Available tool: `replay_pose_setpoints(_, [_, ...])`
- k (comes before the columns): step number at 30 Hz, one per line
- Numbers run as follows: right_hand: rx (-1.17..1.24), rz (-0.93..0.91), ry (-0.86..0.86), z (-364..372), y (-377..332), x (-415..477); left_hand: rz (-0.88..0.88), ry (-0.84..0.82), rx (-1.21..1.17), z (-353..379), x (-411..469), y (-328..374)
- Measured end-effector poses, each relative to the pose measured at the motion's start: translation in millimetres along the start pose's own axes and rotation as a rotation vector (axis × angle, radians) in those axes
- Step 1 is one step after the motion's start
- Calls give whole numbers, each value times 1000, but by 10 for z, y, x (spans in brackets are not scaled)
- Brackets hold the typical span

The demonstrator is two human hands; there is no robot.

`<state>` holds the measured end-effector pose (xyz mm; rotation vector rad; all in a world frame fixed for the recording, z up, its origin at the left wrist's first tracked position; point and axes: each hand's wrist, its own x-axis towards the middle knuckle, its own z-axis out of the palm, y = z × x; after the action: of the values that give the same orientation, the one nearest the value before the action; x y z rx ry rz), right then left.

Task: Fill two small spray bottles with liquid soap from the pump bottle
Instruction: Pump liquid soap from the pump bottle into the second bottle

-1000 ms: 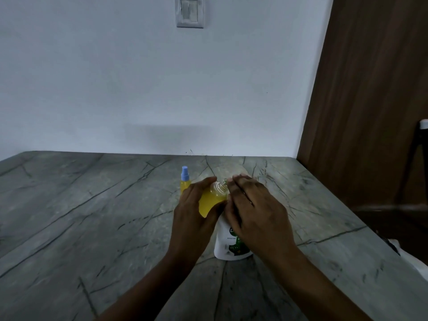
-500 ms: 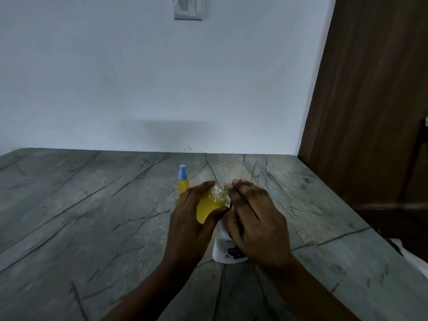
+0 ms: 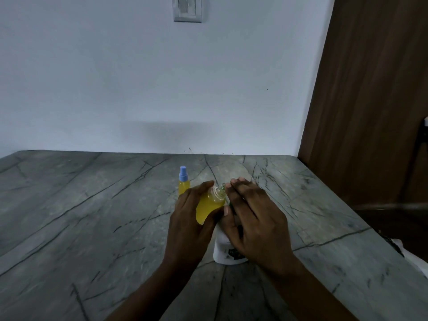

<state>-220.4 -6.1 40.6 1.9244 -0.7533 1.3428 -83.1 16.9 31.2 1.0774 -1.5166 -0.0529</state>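
Note:
My left hand point(image 3: 187, 225) grips a small clear spray bottle point(image 3: 209, 206) with its cap off, tilted right and mostly full of yellow soap. Its open neck sits against the green nozzle of the white pump bottle point(image 3: 223, 251), which stands on the grey marble counter point(image 3: 92, 216). My right hand point(image 3: 252, 223) lies flat on top of the pump head and hides it, fingers stretched forward. A second small spray bottle point(image 3: 183, 183), yellow with a blue cap, stands upright just behind my left hand.
The counter runs back to a white wall with a switch plate point(image 3: 187, 8). A brown wooden panel point(image 3: 370, 100) borders the right side, where the counter edge drops off. Something white point(image 3: 414, 253) shows below that edge.
Both hands and the held bottle stay in place at the pump; the yellow fill looks about the same. The view has shifted slightly.

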Motion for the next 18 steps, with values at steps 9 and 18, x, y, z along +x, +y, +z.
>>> replay_pose_setpoints(9, [-27, -47, -7, -39, 24, 76, -9, -2, -2, -20, 24, 31])
replay_pose_setpoints(18, [24, 29, -33, -50, 23, 96, -30, -6, -6, -17, 29, 53])
